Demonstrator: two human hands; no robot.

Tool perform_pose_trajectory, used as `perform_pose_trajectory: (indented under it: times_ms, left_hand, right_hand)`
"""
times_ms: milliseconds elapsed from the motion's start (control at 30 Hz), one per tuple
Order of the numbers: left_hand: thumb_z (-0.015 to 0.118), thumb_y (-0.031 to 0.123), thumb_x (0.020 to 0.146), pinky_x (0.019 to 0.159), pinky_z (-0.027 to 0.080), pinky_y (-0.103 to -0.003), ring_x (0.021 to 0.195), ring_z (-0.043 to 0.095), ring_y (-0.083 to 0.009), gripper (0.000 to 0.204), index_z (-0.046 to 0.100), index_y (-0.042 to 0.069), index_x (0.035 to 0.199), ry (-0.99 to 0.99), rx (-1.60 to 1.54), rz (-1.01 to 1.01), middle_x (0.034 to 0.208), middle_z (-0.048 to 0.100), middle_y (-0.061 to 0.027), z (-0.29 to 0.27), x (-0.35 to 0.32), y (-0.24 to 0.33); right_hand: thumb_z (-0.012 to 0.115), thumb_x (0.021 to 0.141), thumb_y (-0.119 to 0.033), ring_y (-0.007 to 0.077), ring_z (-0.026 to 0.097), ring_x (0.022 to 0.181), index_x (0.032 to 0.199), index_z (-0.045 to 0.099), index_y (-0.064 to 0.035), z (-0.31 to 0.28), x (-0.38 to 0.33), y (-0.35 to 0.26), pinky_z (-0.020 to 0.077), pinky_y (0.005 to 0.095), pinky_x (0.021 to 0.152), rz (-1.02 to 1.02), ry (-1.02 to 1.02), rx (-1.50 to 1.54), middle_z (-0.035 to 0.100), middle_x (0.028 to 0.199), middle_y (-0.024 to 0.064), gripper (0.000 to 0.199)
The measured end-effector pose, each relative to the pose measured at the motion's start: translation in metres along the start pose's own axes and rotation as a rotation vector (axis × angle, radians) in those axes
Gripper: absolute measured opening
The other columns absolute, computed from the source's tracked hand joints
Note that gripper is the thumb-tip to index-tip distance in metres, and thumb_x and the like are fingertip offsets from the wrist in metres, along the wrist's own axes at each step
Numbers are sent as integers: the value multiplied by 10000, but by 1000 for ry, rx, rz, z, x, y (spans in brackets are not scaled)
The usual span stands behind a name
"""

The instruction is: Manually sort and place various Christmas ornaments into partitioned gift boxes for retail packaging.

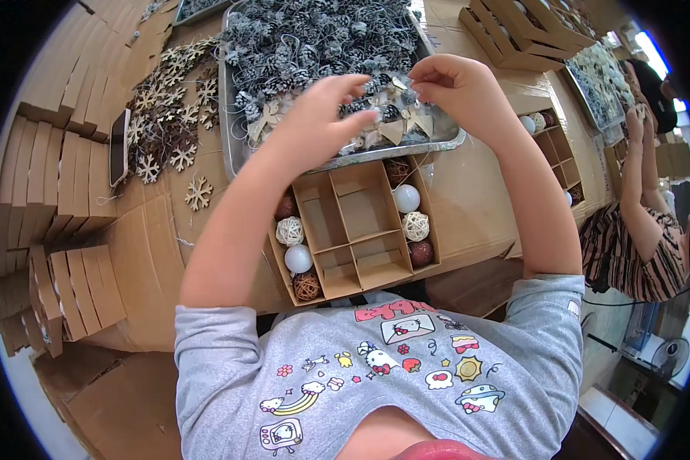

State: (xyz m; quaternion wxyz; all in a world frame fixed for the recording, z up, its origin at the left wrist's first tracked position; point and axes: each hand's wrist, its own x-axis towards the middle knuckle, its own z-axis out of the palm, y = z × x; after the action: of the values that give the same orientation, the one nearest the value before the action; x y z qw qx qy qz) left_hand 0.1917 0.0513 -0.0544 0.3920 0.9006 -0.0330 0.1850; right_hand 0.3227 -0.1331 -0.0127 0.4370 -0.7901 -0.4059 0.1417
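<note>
Both my hands hover over the near part of a metal tray, which is heaped with frosted pinecones. My left hand has its thumb and fingers spread, with nothing visible in them. The fingertips of my right hand are pinched together; a small pale piece shows beside them, but I cannot make out what they grip. Below the hands, pale wooden ornaments lie at the tray's near edge. Closer to me sits a divided cardboard box, its side columns holding white balls, wicker balls and brown balls.
Wooden snowflakes and a phone lie left of the tray. Stacked cardboard boxes line the left side. At right are another divided box, a second tray and a co-worker in a striped top.
</note>
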Motion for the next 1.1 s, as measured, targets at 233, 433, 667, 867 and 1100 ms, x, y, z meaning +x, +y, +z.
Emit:
perform_pose_trajectory:
  times_ms: [233,433,667,867,1100]
  left_hand:
    - [613,214,870,728,462,-239,834,571,-92,270,620,19,1057,-266,-360,-291,851,623,-36,37,34,10]
    - [608,135,865,706,460,-220,813,564,-67,312,554,52,1161,-218,-465,-240,1005,576,-55,21,18,24]
    - [661,92,781,890,430,-386,999,539,-267,418,546,81,1183,-281,290,11,1070,568,-98,-37,-10,-21]
    - [679,86,731,818,465,-395,967,551,-282,315,619,80,1041,-195,479,167,970,590,-85,-31,-15,-25]
    - [656,85,754,821,443,-380,948,541,-278,266,617,63,1016,-266,333,262,975,573,-95,-24,8,-35]
  right_hand:
    - [644,798,-11,101,593,734,908,634,31,-4,-1,-12,491,231,674,13,55,348,641,797,63,118]
    - [624,830,-48,96,562,697,874,622,17,-21,-7,19,481,230,662,160,89,918,620,783,51,79]
    - [610,827,-74,56,515,710,883,591,-14,-42,-42,37,410,208,632,230,216,29,587,768,0,84]
    - [574,884,-130,72,545,674,912,568,-72,-67,-82,62,385,192,551,392,249,609,560,738,-17,64]
    - [553,889,-89,101,538,687,1028,516,-72,-43,-89,66,407,206,554,446,337,1161,587,886,35,145]
